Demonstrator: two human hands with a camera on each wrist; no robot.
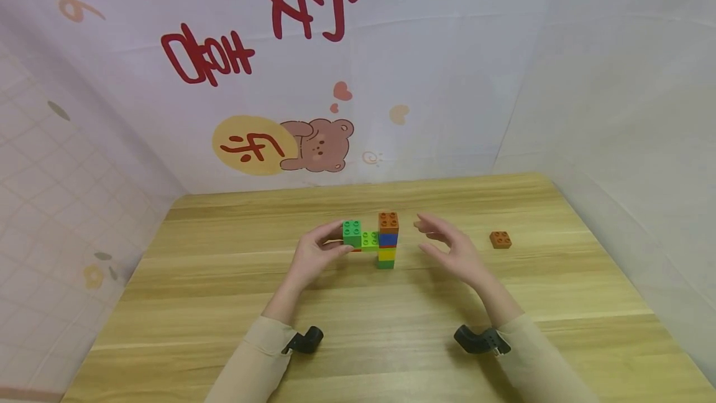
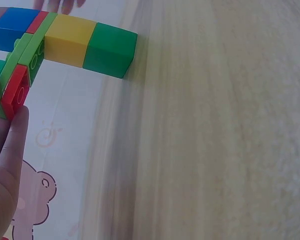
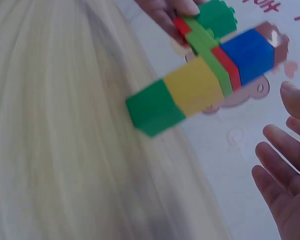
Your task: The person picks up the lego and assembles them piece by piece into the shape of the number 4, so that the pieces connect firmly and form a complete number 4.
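A small tower of toy building bricks stands on the table, with a green brick (image 2: 110,49) at its foot. Above that come a yellow brick (image 1: 386,254), thin lime and red plates, a blue brick (image 1: 388,240) and a brown brick (image 1: 388,221) on top. The lime plate (image 1: 370,240) juts out leftward, bearing a green brick (image 1: 352,232) at its outer end and a thin red plate (image 2: 15,91) underneath. My left hand (image 1: 311,259) pinches this outer end between thumb and fingers. To the tower's right, my right hand (image 1: 455,255) is apart from it, fingers spread and holding nothing.
A loose brown brick (image 1: 500,240) lies on the wooden table (image 1: 358,341), right of my right hand. White printed cloth (image 1: 436,67) rises behind the far edge and along both sides. A black bracket (image 1: 306,341) sticks out from each sleeve cuff.
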